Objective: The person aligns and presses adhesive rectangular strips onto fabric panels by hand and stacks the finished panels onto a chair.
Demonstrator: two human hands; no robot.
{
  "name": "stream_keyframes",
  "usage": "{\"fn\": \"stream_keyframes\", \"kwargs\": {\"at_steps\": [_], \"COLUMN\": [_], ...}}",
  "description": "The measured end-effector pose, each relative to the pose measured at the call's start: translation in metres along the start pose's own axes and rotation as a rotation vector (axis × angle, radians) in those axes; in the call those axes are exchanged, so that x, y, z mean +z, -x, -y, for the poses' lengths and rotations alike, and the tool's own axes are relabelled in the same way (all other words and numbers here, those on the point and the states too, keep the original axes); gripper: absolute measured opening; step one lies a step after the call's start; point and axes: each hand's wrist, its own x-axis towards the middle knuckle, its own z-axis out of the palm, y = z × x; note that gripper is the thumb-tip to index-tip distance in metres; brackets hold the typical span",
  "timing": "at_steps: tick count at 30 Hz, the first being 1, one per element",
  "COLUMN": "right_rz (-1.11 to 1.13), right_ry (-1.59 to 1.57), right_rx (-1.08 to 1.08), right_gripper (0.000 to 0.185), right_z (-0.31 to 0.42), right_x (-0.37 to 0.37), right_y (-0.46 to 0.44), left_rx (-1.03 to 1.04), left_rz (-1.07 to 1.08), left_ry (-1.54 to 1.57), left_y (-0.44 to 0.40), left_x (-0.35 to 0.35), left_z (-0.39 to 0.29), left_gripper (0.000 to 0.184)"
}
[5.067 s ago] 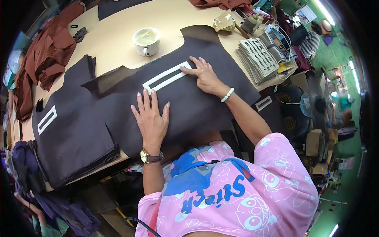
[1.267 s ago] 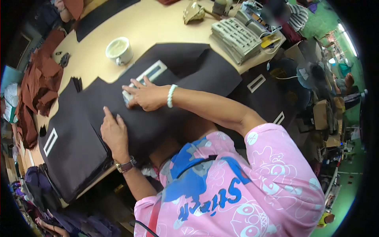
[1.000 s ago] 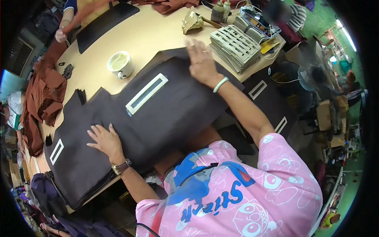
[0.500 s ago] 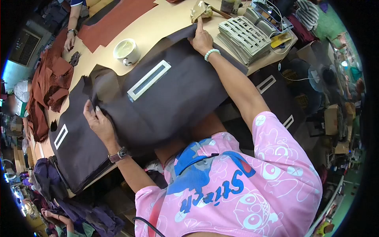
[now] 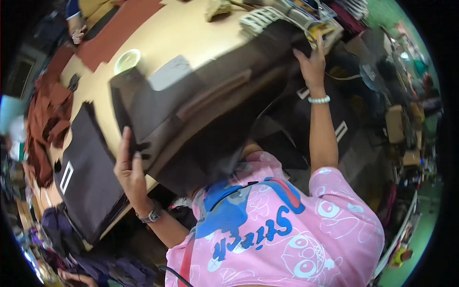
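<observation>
A dark brown fabric piece (image 5: 210, 95) is stretched between my two hands, lifted off the table and partly blurred. Its left edge is pinched in my left hand (image 5: 131, 179), which wears a watch. The far right corner is gripped by my right hand (image 5: 313, 69), with a pale bead bracelet on the wrist. A long rectangular welt (image 5: 215, 95) shows faintly on the fabric's face. Left of my left hand lies a dark fabric stack (image 5: 93, 186) with a white rectangular frame (image 5: 66, 177) on it. More dark fabric (image 5: 354, 112) with white frames hangs at the right.
On the table (image 5: 162, 36) are a white cup (image 5: 127, 61), a pale grey sheet (image 5: 169, 74) and a stack of slotted cards (image 5: 258, 20), partly covered by the fabric. Rust-coloured cloth (image 5: 52, 115) lies at the left. Another person's hand (image 5: 78, 36) is at the far edge.
Both hands have raised the fabric piece and turned it; my right hand swung rightward, my left moved slightly right and down. The pale sheet on the table is now uncovered.
</observation>
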Motion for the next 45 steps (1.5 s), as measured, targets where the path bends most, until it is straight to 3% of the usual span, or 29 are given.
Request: {"fn": "stream_keyframes", "kwargs": {"at_steps": [2,3,4,8,10,12,15,17,21,23,27,35,42,45], "right_rz": [-0.081,-0.128,-0.184,-0.275,-0.287,-0.366,-0.384,-0.31,-0.198,-0.137,-0.05,0.026,0.075,-0.011], "right_ry": [0.369,0.188,-0.002,0.619,0.933,1.041,1.128,1.202,1.166,1.14,1.17,1.164,1.167,1.316], "right_rx": [0.066,0.22,0.362,0.721,0.733,0.885,0.945,0.817,0.857,0.859,0.733,0.532,0.621,0.507], "right_gripper": [0.078,0.077,0.075,0.069,0.066,0.064,0.065,0.066,0.067,0.065,0.063,0.066,0.071,0.075], "right_z": [-0.045,-0.064,-0.081,-0.096,-0.12,-0.122,-0.125,-0.154,-0.224,-0.253,-0.282,-0.349,-0.357,-0.357], "right_x": [-0.057,-0.086,-0.115,-0.241,-0.312,-0.359,-0.396,-0.399,-0.338,-0.301,-0.246,-0.205,-0.189,-0.179], "right_y": [0.036,0.062,0.088,0.169,0.208,0.213,0.184,0.16,0.105,0.083,0.043,0.017,0.019,0.029], "left_rx": [0.079,-0.047,-0.032,0.163,0.18,0.178,0.227,0.217,0.219,0.098,0.085,0.031,-0.001,-0.115], "left_rz": [0.241,0.414,0.494,0.967,1.103,1.23,1.24,1.238,1.129,1.171,1.155,1.076,1.047,1.071], "left_ry": [0.031,0.113,0.124,0.112,0.203,0.115,0.27,0.284,0.127,0.092,-0.003,-0.113,-0.18,-0.237], "left_y": [0.005,0.008,0.012,0.033,0.052,0.072,0.097,0.112,0.113,0.103,0.106,0.112,0.109,0.104], "left_x": [0.034,0.052,0.077,0.175,0.218,0.252,0.284,0.299,0.311,0.315,0.331,0.353,0.366,0.366], "left_z": [0.0,-0.007,-0.003,-0.015,-0.01,-0.011,-0.026,-0.02,0.002,0.006,0.022,0.023,0.035,0.036], "left_gripper": [0.058,0.062,0.062,0.063,0.061,0.059,0.058,0.059,0.067,0.068,0.074,0.078,0.081,0.08]}}
